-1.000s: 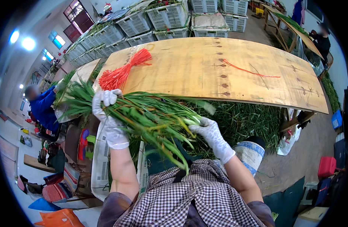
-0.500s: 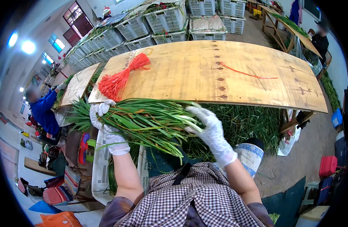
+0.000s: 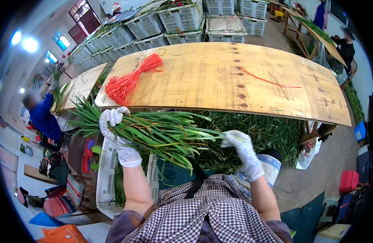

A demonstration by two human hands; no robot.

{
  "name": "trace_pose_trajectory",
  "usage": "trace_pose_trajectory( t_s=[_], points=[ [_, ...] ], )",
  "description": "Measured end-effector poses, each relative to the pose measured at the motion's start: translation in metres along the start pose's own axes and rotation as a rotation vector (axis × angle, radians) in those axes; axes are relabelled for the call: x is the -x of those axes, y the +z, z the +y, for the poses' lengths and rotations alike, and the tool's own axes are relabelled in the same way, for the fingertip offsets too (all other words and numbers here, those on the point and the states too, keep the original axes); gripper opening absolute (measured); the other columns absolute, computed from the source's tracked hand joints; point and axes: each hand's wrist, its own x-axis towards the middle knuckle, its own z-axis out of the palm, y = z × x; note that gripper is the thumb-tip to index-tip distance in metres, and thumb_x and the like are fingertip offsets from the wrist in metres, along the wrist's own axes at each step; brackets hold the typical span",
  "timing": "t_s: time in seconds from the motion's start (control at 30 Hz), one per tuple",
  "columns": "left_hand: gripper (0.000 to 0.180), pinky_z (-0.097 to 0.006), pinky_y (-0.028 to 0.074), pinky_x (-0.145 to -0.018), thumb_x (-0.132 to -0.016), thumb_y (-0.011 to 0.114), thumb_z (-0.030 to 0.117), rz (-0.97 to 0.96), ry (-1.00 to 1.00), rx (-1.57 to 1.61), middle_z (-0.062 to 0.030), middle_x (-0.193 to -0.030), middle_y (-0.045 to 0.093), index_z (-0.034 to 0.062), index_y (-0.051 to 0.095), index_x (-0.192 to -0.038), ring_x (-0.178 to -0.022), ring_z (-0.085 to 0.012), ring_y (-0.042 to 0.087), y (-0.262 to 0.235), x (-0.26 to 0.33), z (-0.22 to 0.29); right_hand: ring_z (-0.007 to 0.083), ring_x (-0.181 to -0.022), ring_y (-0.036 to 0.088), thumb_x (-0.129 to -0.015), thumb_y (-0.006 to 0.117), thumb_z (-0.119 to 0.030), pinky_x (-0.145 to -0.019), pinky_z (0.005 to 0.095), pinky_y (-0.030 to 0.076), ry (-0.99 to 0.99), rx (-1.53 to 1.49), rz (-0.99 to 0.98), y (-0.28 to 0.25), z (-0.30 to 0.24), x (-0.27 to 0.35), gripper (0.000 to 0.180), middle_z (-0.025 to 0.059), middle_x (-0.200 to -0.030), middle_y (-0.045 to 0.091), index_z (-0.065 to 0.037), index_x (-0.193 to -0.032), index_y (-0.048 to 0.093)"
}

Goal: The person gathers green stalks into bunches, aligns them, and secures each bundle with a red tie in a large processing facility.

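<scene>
"Just in front of the table (image 3: 186,81), what do we have?"

"A bunch of green stalks (image 3: 158,130). Our left hand (image 3: 112,120) is curled tight around it, near the leafy end."

"And our right hand (image 3: 241,146)?"

"Its fingers bend by the pale ends, but they're blurry, so we can't tell if they pinch any. We see red strips (image 3: 127,85) on the table, too."

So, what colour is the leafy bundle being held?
The leafy bundle is mostly green, some strands brownish; the head view shows it.
</scene>
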Motion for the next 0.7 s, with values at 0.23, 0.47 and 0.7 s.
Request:
trace_pose_trajectory(
  t_s=[0.23,0.47,0.7],
  points=[
    [0.031,-0.031,0.044,-0.083,-0.094,0.052,0.015,-0.051,0.131,0.046,0.0064,-0.053,0.036,0.0148,0.040,-0.066,-0.050,-0.0083,0.037,0.013,0.002,0.017,0.0229,-0.105,0.064,-0.086,0.066,-0.015,-0.091,0.0350,0.050,-0.206,1.151,0.148,-0.072,0.019,-0.015,0.038,0.0144,-0.112,0.068,-0.005,-0.123,0.062],
    [0.027,-0.030,0.047,-0.080,-0.091,0.061,0.020,-0.216,-0.018,0.297,0.0097,-0.054,0.045,0.0163,0.044,-0.070,-0.053,-0.0050,0.048,0.005,-0.003,-0.003,0.0107,-0.082,0.064,-0.090,0.066,-0.013,-0.080,0.0272,0.053,-0.393,0.517,-0.169,0.067,-0.061,-0.009,0.017,0.0026,-0.093,0.073,-0.007,-0.105,0.073],
    [0.031,-0.024,0.050,-0.079,-0.089,0.064,0.015,-0.334,0.006,0.327,0.0122,-0.051,0.050,0.0184,0.046,-0.064,-0.048,-0.0010,0.052,0.012,-0.002,0.024,0.0149,-0.096,0.064,-0.096,0.058,-0.014,-0.087,0.0290,0.050,-0.314,0.470,0.195,0.002,-0.017,-0.022,0.024,0.0071,-0.104,0.071,-0.006,-0.116,0.068]
  ],
)
